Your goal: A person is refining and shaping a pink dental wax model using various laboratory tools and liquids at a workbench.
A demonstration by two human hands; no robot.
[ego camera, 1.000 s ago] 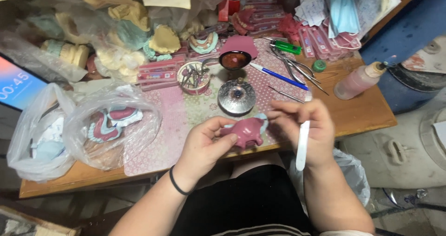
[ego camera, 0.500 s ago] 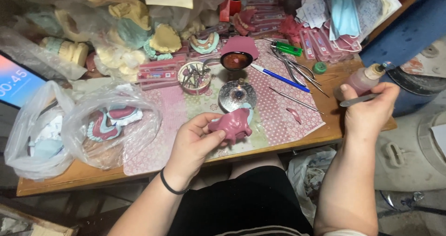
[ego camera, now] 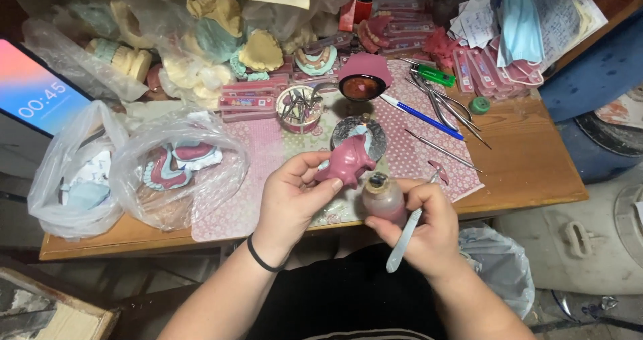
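Pink wax denture base (ego camera: 347, 164) sits pinched in your left hand (ego camera: 289, 199), raised just over the table's front edge (ego camera: 522, 203) so its top faces you. Left of it: clear bags (ego camera: 181, 179) w/ casts crowd that side. Right of it, touching: your right hand (ego camera: 429, 229) is wrapped round a small bottle (ego camera: 383, 196) & a metal spatula (ego camera: 405, 236), kept low. Bare wood further right gives room.

The right hand (ego camera: 429, 233), which half a second ago reached out to the small bottle of reddish liquid (ego camera: 384, 198) at the surface's right edge, has come back with it and now holds it, with the metal tool (ego camera: 404, 242), just beside the pink wax piece (ego camera: 347, 164).
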